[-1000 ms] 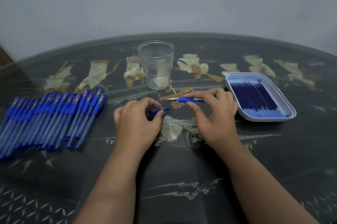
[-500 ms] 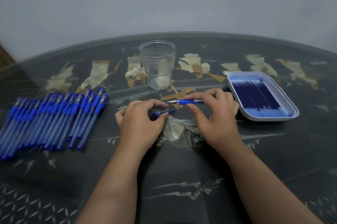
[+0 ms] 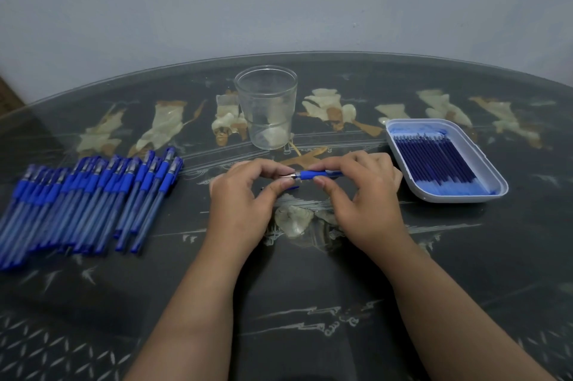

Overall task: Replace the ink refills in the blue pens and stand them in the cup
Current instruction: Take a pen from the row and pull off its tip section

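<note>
One pen: your right hand grips it, left hand pinches its tip.
Cup: no pens yet.
Pen row: many left.

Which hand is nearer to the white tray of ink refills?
Right. The right hand holds the blue pen just left of the white tray; the left hand lies farther left, at its tip.
</note>
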The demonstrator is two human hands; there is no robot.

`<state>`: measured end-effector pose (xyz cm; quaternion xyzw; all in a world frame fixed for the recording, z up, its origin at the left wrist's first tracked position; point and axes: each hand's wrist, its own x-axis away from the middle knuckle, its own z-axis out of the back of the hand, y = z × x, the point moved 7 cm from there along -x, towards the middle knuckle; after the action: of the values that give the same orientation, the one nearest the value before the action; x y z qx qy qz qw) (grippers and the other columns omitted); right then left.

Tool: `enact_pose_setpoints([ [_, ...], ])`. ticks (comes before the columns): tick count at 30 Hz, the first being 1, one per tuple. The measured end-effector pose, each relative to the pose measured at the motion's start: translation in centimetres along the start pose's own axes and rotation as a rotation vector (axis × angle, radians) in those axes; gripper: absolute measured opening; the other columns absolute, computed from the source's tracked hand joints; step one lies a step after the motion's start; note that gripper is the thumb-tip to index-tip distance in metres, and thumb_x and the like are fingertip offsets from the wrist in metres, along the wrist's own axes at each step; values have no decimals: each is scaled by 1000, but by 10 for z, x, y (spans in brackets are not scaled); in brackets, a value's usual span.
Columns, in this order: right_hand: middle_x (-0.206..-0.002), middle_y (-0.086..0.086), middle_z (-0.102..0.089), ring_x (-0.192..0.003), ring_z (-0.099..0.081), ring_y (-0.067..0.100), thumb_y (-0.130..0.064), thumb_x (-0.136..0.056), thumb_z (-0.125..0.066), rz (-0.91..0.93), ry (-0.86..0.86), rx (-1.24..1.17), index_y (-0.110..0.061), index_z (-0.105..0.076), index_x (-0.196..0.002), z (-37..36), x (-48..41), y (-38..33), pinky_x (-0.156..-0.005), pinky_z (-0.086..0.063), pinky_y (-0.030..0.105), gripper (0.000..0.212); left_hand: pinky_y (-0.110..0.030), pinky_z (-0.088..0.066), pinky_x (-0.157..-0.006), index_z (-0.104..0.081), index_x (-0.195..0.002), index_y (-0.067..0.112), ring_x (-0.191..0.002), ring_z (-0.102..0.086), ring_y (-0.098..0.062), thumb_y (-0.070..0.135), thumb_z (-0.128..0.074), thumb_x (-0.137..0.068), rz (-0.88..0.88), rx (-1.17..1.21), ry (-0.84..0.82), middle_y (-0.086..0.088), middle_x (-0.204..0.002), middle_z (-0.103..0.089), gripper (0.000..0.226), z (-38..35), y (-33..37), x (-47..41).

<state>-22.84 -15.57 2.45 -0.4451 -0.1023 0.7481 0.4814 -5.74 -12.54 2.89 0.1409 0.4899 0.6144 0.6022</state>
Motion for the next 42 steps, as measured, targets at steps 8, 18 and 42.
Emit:
enact_pose_setpoints([
  [8,-87,-18,-57,-94,-42,9,-38,-87,-62,18,21,-47,-44,-68,-101,2,1,-6,-85,-26,33,16,-42,-40,-103,-62,-95,47,-100,-59,7,65,-58,-77,10,16,14,31,-95,-65,25,1,1,3],
  [18,-87,-16,-57,-94,-42,9,-38,-88,-61,9,24,-23,-44,-68,-102,2,1,-5,-84,-26,33,17,-4,-35,-88,-67,-102,35,-103,-58,7,47,-69,-76,70,136,-47,19,-98,-69,29,-2,-3,2],
  [42,-86,-16,-57,-93,-39,8,-39,-88,-61,14,12,-24,-47,-66,-103,1,1,-5,-81,-22,31,18,-5,-41,-72,-74,-86,27,-82,-63,9,37,-76,-74,225,233,-20,15,-78,-73,15,3,-6,3],
])
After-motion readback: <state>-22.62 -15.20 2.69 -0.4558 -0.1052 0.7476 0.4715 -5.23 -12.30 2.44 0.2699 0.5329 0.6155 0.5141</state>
